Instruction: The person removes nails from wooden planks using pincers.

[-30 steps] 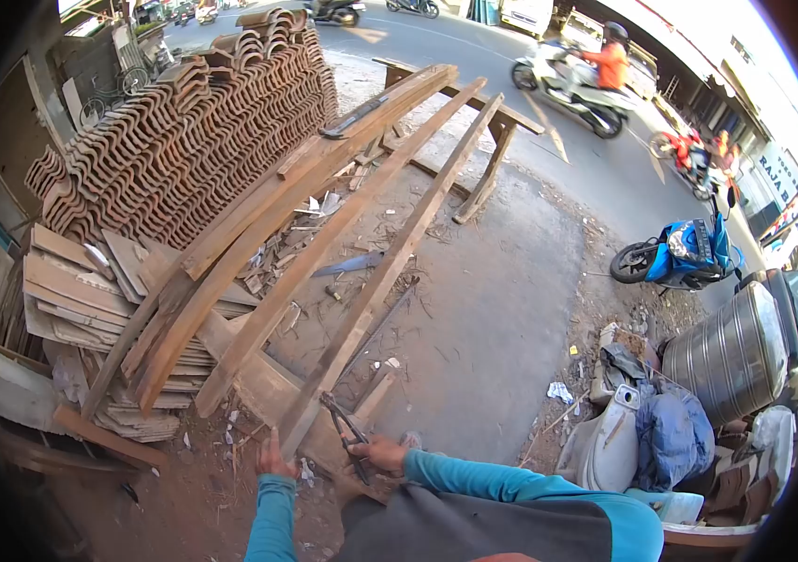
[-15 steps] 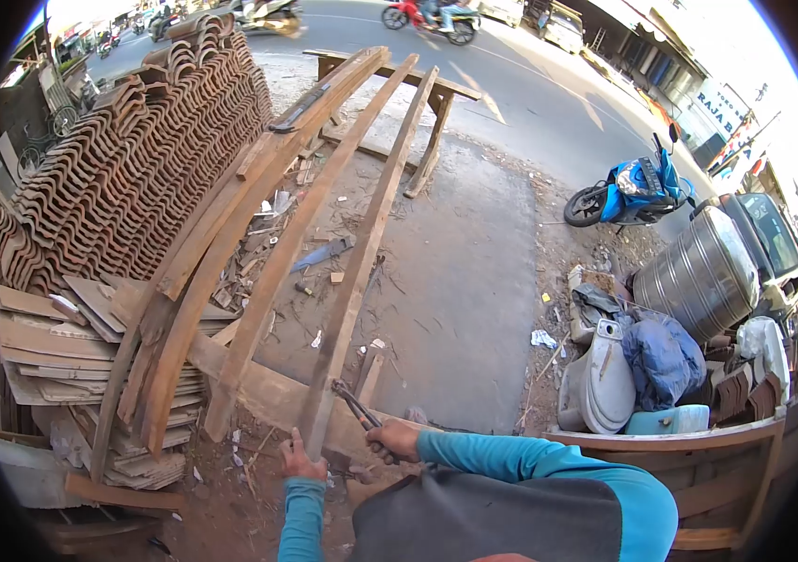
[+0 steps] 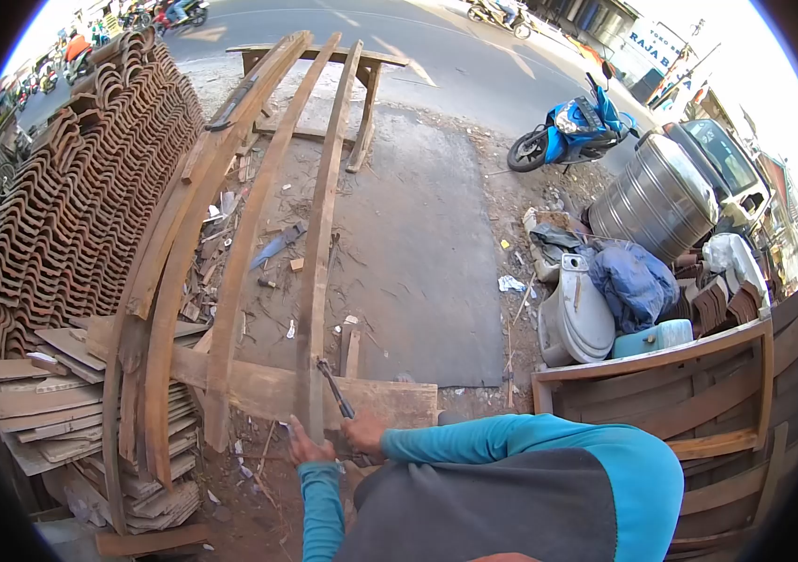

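Note:
A long wooden beam (image 3: 322, 211) runs away from me, its near end between my hands. My left hand (image 3: 310, 444) grips that near end, its fingers along the left side. In my right hand (image 3: 365, 433) is a pair of pincers (image 3: 334, 387), held by the handles. Their dark jaws meet the beam's upper face a little ahead of the end. Beneath the beam lies a wide wooden plank (image 3: 390, 398). Whatever the jaws bite on is too small to make out.
More beams (image 3: 247, 220) lie parallel on the left, resting on a far wooden trestle (image 3: 362, 58). Stacked roof tiles (image 3: 81, 197) and flat boards (image 3: 48, 403) stand left. On the right are a wooden frame (image 3: 652, 361), a steel tank (image 3: 657, 197) and a blue motorbike (image 3: 572, 131).
The view has turned, so the beams and tiles sit further left. My right hand and the pincers have swung closer to the beam, the handles now steeper. Traffic on the road has moved.

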{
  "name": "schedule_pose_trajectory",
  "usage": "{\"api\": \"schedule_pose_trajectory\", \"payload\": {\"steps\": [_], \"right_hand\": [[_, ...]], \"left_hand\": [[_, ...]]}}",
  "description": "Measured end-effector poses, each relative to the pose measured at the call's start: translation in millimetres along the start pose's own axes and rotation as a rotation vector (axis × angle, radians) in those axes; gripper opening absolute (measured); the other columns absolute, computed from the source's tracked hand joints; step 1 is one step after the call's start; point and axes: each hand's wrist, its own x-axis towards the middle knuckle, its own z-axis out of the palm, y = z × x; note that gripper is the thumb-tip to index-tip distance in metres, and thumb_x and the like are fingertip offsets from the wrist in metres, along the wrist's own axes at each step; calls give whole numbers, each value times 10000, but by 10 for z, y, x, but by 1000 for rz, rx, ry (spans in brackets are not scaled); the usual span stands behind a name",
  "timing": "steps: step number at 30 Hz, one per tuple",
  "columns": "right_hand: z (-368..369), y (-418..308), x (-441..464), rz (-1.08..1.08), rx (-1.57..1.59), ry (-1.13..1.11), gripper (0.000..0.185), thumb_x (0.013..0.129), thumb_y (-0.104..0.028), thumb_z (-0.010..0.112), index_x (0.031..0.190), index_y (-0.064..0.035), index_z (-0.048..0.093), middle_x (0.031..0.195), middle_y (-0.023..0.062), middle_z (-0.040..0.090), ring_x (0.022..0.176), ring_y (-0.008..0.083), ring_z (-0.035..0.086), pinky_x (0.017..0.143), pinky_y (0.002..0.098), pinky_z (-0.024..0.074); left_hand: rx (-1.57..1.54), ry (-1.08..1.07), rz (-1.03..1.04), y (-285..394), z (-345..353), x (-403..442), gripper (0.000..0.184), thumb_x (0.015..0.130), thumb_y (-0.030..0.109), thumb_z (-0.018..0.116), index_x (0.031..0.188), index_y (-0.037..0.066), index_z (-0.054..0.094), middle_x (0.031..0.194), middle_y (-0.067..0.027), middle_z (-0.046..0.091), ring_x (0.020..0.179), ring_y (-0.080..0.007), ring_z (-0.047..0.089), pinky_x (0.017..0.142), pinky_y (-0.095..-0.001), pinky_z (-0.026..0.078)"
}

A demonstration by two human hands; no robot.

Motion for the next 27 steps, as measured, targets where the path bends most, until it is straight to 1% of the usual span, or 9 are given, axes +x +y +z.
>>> {"api": "schedule_pose_trajectory", "payload": {"steps": [3, 4, 5, 6, 9, 12, 17, 25, 27], "right_hand": [[327, 147, 132, -85, -117, 203, 352, 931, -267, 542, 963, 57, 675, 907, 306, 651, 831, 458, 633, 719, 524, 512], [449, 204, 118, -102, -114, 273, 383, 945, -282, 525, 1012, 65, 674, 982, 385, 629, 946, 549, 607, 804, 573, 487], [303, -27, -71, -30, -72, 226, 375, 955, -268, 509, 966, 72, 666, 961, 395, 620, 954, 562, 596, 799, 575, 481], [450, 157, 11, -62, -65, 411, 378, 963, -289, 520, 823, 34, 656, 828, 305, 652, 776, 440, 663, 657, 515, 503], [169, 152, 12, 121, 481, 5, 227, 930, -175, 539, 791, -2, 587, 669, 68, 587, 532, 164, 562, 464, 347, 444], [-403, -370, -227, 227, 528, -101, 172, 934, -148, 538, 930, 17, 586, 793, 123, 647, 660, 206, 653, 568, 358, 528], [-1223, -527, -55, 277, 493, -429, 390, 955, -112, 527, 1288, 86, 482, 1121, 241, 647, 972, 319, 706, 811, 455, 593], [-1935, -812, 451, 301, 211, -722, 422, 1014, -196, 533, 1344, 59, 467, 1029, 180, 655, 964, 337, 711, 838, 449, 618], [-1957, -712, 459, 380, 299, -745, 345, 1032, -219, 517, 1257, 41, 528, 1013, 139, 654, 958, 285, 701, 830, 439, 602]], "left_hand": [[-49, 12, -16, -118, 114, 45, 1025, 638, 113, 807, 1532, 45, 310, 1340, -290, 544, 1224, -458, 543, 1032, -495, 455], [-124, 98, 117, -146, 127, 37, 1028, 657, 130, 829, 1540, 62, 306, 1358, -282, 537, 1242, -456, 534, 1023, -489, 464], [-120, 90, 147, -200, 156, 3, 1020, 678, 131, 832, 1548, 85, 301, 1370, -273, 537, 1248, -454, 532, 1020, -493, 465], [-36, 29, 80, -69, 22, -31, 1024, 679, 112, 825, 1553, 102, 294, 1385, -260, 531, 1244, -449, 534, 1016, -501, 464], [37, -65, -75, 215, -176, -6, 1015, 681, 111, 814, 1552, 107, 293, 1361, -235, 547, 1214, -439, 553, 1009, -499, 466], [62, -98, -114, 162, -227, 29, 1018, 676, 120, 822, 1549, 113, 299, 1323, -230, 569, 1207, -429, 561, 1002, -497, 469], [69, 24, -33, 175, -165, -11, 974, 669, 108, 778, 1539, 146, 339, 1192, -254, 635, 1070, -448, 624, 914, -505, 511], [146, -17, -84, 239, -187, -3, 1019, 665, 109, 845, 1538, 125, 322, 1284, -200, 594, 1199, -390, 575, 969, -475, 489], [147, -51, -138, 280, -178, -58, 1017, 683, 112, 835, 1551, 140, 306, 1297, -208, 590, 1215, -403, 564, 981, -470, 487]]}}
